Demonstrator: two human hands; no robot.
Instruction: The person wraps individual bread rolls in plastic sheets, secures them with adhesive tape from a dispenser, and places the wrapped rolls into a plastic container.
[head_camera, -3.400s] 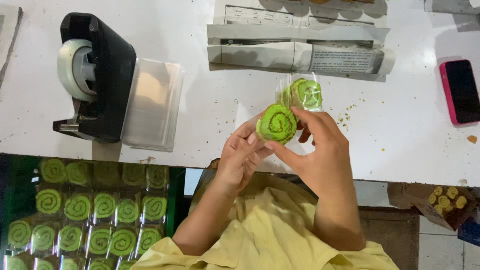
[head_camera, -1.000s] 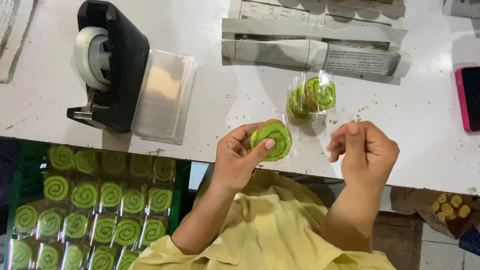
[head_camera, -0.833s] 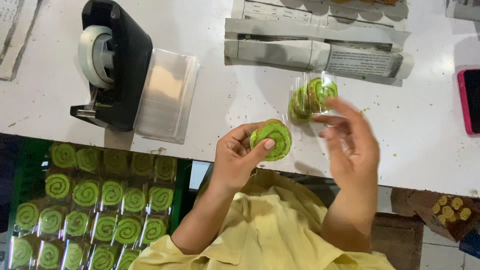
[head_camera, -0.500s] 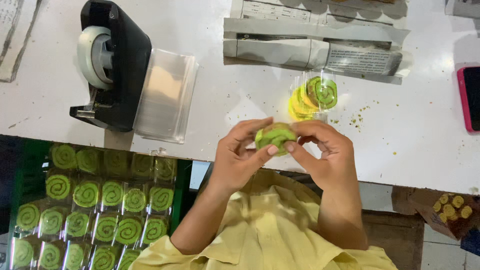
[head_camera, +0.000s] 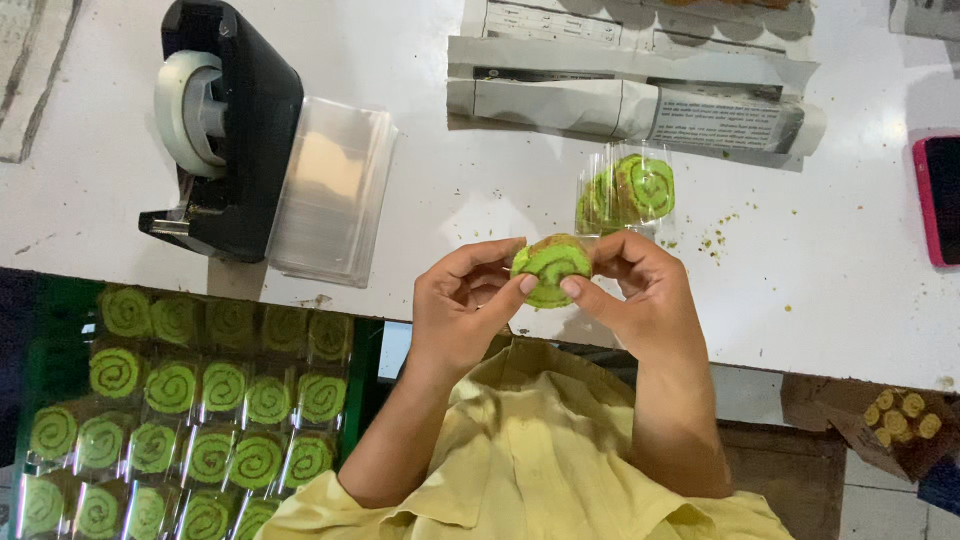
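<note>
A round green spiral cookie (head_camera: 551, 268) is pinched between both hands above the front edge of the white table (head_camera: 800, 290). My left hand (head_camera: 462, 310) grips its left side with thumb and fingers. My right hand (head_camera: 640, 295) holds its right side. Just behind the hands, a clear plastic pouch (head_camera: 628, 190) with green spiral cookies inside lies on the table.
A black tape dispenser (head_camera: 225, 130) with a tape roll stands at the left, a stack of clear plastic bags (head_camera: 330, 200) beside it. Folded newspaper (head_camera: 630, 90) lies at the back. A pink phone (head_camera: 938, 200) sits at the right edge. Below left, a tray (head_camera: 190, 420) holds several wrapped green cookies.
My right hand had let go and reached toward the pouch on the table, then came back. Both hands now hold the cookie again.
</note>
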